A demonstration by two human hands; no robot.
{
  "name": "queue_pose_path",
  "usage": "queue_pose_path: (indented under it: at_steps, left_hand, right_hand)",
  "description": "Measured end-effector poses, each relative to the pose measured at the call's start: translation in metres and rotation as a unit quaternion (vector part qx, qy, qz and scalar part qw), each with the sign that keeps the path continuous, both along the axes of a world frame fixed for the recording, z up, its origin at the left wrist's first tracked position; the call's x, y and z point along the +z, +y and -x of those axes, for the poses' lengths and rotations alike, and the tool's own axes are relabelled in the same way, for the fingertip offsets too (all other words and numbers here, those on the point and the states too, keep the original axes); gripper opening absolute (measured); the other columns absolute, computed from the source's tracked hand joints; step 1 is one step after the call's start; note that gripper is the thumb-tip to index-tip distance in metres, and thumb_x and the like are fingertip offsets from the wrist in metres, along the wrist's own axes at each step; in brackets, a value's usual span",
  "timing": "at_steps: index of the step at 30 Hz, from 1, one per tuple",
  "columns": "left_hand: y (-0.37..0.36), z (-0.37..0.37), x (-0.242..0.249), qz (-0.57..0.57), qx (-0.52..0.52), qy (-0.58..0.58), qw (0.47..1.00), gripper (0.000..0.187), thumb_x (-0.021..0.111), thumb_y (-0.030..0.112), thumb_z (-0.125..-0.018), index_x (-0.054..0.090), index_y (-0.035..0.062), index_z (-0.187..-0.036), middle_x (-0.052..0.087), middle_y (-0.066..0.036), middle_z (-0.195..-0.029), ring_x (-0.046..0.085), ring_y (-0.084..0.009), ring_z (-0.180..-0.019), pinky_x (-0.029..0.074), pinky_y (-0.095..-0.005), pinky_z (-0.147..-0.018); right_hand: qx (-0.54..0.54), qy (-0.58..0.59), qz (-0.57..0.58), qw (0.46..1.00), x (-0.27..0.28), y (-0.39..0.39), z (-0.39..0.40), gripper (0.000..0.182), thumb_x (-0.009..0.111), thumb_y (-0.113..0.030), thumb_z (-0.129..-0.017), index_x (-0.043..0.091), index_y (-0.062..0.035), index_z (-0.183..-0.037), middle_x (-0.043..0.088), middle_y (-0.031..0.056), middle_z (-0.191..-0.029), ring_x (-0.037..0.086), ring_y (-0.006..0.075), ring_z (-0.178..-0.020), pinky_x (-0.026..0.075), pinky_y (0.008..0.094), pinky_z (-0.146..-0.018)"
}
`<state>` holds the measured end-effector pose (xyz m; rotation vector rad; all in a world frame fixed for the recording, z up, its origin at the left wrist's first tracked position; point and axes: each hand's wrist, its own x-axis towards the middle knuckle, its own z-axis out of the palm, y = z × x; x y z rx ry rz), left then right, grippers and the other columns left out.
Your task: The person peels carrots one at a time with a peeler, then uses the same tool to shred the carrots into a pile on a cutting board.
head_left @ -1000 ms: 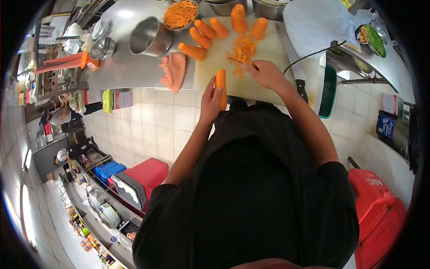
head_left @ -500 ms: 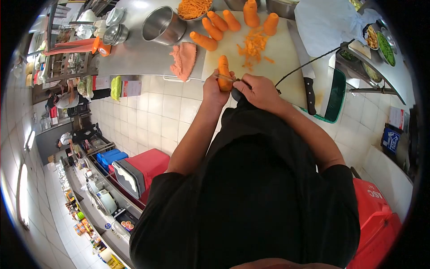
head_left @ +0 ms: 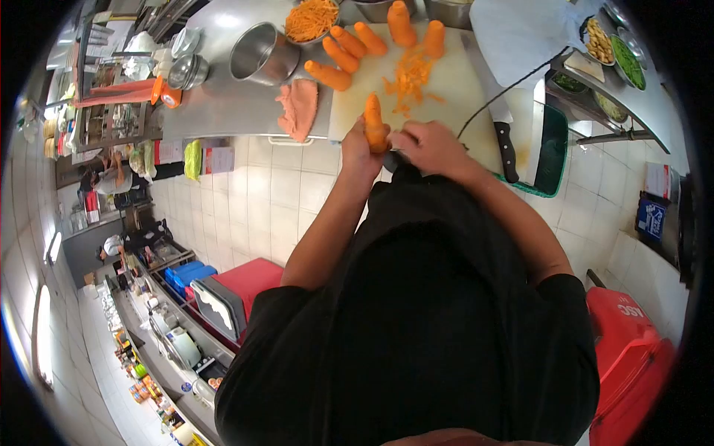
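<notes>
In my left hand (head_left: 360,152) is an orange carrot (head_left: 373,123), held upright by its lower part with the narrow tip free. My right hand (head_left: 430,151) is closed just right of the carrot, its fingers smeared by motion. The slim peeler it grips is mostly hidden now. Both hands are over the near edge of a pale cutting board (head_left: 465,111). Beyond them lies a loose pile of carrot peelings (head_left: 410,78). Several more carrots rest along the far side of the board, among them a standing carrot (head_left: 401,28) and a lying carrot (head_left: 328,76).
A black-handled knife (head_left: 506,152) lies on the board's right side, by a green bin (head_left: 554,152). Left of the board are a pink cloth (head_left: 297,110), a steel pot (head_left: 262,56) and a bowl of shredded carrot (head_left: 312,21). Another person (head_left: 114,178) is far left.
My right hand has drawn slightly right, away from the carrot, and the peeler no longer shows across it. My left hand keeps its hold. The whole view has shifted a little.
</notes>
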<state>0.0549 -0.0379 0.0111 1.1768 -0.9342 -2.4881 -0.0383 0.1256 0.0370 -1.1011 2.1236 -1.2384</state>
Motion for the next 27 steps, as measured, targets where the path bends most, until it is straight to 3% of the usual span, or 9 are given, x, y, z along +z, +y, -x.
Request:
queue_pose_path:
  at_steps: [4, 7, 11, 17, 20, 22, 25, 27]
  left_hand:
    - [0.015, 0.010, 0.023, -0.001, 0.036, -0.019, 0.999, 0.035, 0.034, 0.036, -0.106, 0.051, 0.0083, -0.121, 0.059, -0.013, -0.090, 0.056, -0.0234, -0.073, 0.046, -0.0346, -0.064]
    - [0.002, -0.009, 0.015, -0.012, -0.090, 0.002, 0.996, 0.036, 0.034, 0.037, -0.106, 0.050, 0.0089, -0.121, 0.059, -0.012, -0.091, 0.057, -0.0229, -0.075, 0.046, -0.0344, -0.065]
    - [0.010, -0.022, 0.017, 0.009, -0.102, -0.001, 0.995, 0.040, 0.033, 0.040, -0.106, 0.049, 0.0072, -0.124, 0.059, -0.012, -0.092, 0.056, -0.0230, -0.076, 0.046, -0.0338, -0.065]
    - [-0.013, -0.021, 0.013, -0.033, -0.057, 0.025, 0.998, 0.041, 0.035, 0.039, -0.106, 0.048, 0.0062, -0.126, 0.059, -0.013, -0.093, 0.057, -0.0231, -0.077, 0.048, -0.0351, -0.068]
    - [-0.024, -0.020, 0.000, -0.061, -0.041, 0.028, 0.997, 0.041, 0.037, 0.038, -0.105, 0.048, 0.0034, -0.125, 0.059, -0.015, -0.098, 0.058, -0.0249, -0.082, 0.051, -0.0367, -0.073]
    - [-0.025, -0.017, 0.002, -0.072, -0.019, 0.028, 0.997, 0.040, 0.038, 0.037, -0.105, 0.048, 0.0028, -0.123, 0.059, -0.015, -0.100, 0.059, -0.0262, -0.085, 0.052, -0.0384, -0.076]
    - [-0.017, -0.004, 0.007, -0.071, 0.077, 0.021, 0.994, 0.040, 0.038, 0.036, -0.105, 0.050, 0.0017, -0.121, 0.060, -0.017, -0.100, 0.059, -0.0276, -0.087, 0.052, -0.0404, -0.078]
    - [-0.020, -0.005, 0.001, -0.088, 0.033, 0.057, 0.994, 0.039, 0.038, 0.035, -0.105, 0.050, 0.0022, -0.120, 0.060, -0.017, -0.099, 0.059, -0.0280, -0.087, 0.052, -0.0414, -0.078]
  right_hand:
    - [0.018, 0.019, -0.022, 0.999, 0.001, -0.008, 0.003, 0.049, 0.056, -0.049, -0.093, 0.067, -0.0033, -0.081, 0.064, 0.0236, -0.073, 0.064, 0.0442, -0.074, 0.050, 0.0521, -0.068]
    - [-0.012, 0.041, -0.041, 0.998, -0.020, -0.019, 0.023, 0.051, 0.054, -0.050, -0.094, 0.066, -0.0026, -0.080, 0.065, 0.0238, -0.074, 0.064, 0.0435, -0.076, 0.050, 0.0513, -0.069]
    - [-0.091, 0.048, -0.101, 0.990, -0.056, -0.032, 0.051, 0.055, 0.052, -0.052, -0.095, 0.064, -0.0006, -0.077, 0.064, 0.0238, -0.075, 0.064, 0.0419, -0.076, 0.049, 0.0501, -0.069]
    - [-0.049, -0.046, -0.033, 0.997, -0.027, -0.030, 0.043, 0.054, 0.055, -0.051, -0.095, 0.064, 0.0000, -0.080, 0.064, 0.0240, -0.075, 0.064, 0.0411, -0.074, 0.049, 0.0493, -0.067]
    - [-0.059, 0.001, -0.046, 0.997, -0.021, -0.027, 0.024, 0.051, 0.056, -0.048, -0.094, 0.064, -0.0007, -0.078, 0.063, 0.0232, -0.072, 0.063, 0.0411, -0.070, 0.048, 0.0488, -0.063]
    - [-0.044, 0.010, 0.010, 0.999, -0.018, -0.027, 0.011, 0.049, 0.057, -0.047, -0.094, 0.063, -0.0010, -0.078, 0.062, 0.0221, -0.070, 0.063, 0.0414, -0.068, 0.048, 0.0488, -0.061]
    - [-0.008, 0.034, 0.042, 0.999, -0.004, -0.023, -0.003, 0.044, 0.060, -0.044, -0.094, 0.059, -0.0028, -0.077, 0.060, 0.0193, -0.067, 0.060, 0.0413, -0.064, 0.046, 0.0485, -0.057]
    - [0.005, 0.072, 0.056, 0.996, 0.001, -0.020, -0.009, 0.041, 0.064, -0.040, -0.093, 0.057, -0.0036, -0.075, 0.057, 0.0183, -0.063, 0.058, 0.0393, -0.061, 0.043, 0.0466, -0.055]
